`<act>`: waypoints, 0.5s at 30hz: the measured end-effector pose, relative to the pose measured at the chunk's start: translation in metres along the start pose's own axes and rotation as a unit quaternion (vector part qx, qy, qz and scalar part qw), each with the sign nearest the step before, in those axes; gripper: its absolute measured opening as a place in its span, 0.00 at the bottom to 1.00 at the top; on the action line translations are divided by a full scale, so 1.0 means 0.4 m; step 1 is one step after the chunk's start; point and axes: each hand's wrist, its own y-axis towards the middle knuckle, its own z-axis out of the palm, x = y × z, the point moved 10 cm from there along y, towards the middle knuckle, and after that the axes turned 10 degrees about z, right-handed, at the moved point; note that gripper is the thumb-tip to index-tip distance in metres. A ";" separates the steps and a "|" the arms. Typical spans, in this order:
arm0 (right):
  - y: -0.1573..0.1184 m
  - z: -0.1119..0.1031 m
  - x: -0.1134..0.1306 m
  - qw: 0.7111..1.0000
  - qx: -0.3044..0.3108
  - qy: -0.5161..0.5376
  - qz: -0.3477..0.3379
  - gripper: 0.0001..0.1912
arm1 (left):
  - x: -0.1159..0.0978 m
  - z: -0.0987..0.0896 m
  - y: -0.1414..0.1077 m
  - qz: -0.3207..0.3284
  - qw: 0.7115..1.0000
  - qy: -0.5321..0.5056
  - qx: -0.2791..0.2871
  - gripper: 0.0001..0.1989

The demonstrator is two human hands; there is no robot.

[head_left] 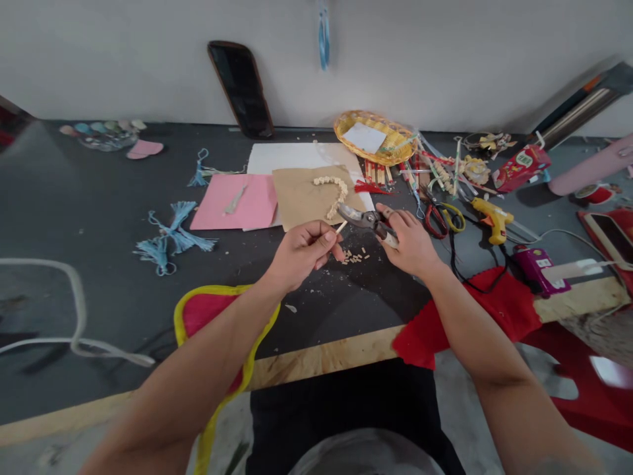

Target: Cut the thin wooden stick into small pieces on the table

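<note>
My left hand (309, 251) pinches a thin pale stick (341, 227) between thumb and fingers. Wrapped round the handles of a pair of pruning shears (359, 216) is my right hand (408, 241). The shears' blades point left, close by the stick's upper end; whether they touch it I cannot tell. Small cut pieces of stick (353, 257) lie on the dark table just below the blades. Behind them, a curved row of pale pieces (341, 191) rests on a sheet of brown paper (297, 191).
Blue tassels (173, 234) and pink paper (222, 198) lie to the left. At the back stand a phone (242, 89) and a wicker basket (341, 128). Scissors (438, 221), a yellow glue gun (492, 218) and red cloth (499, 310) are on the right.
</note>
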 end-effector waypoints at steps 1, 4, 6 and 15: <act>0.000 0.002 0.001 1.000 0.000 0.007 -0.005 0.30 | -0.002 0.001 0.000 0.002 1.000 0.000 0.002 0.18; 0.000 0.004 0.004 1.000 0.003 0.023 -0.011 0.29 | -0.007 0.002 0.001 0.007 1.000 0.004 0.004 0.18; 0.000 0.003 0.006 1.000 0.004 0.027 -0.008 0.28 | -0.009 0.002 0.000 0.008 1.000 0.008 0.002 0.17; -0.006 -0.007 0.015 1.000 0.009 0.027 0.004 0.27 | -0.005 0.004 -0.005 -0.014 1.000 -0.007 0.001 0.18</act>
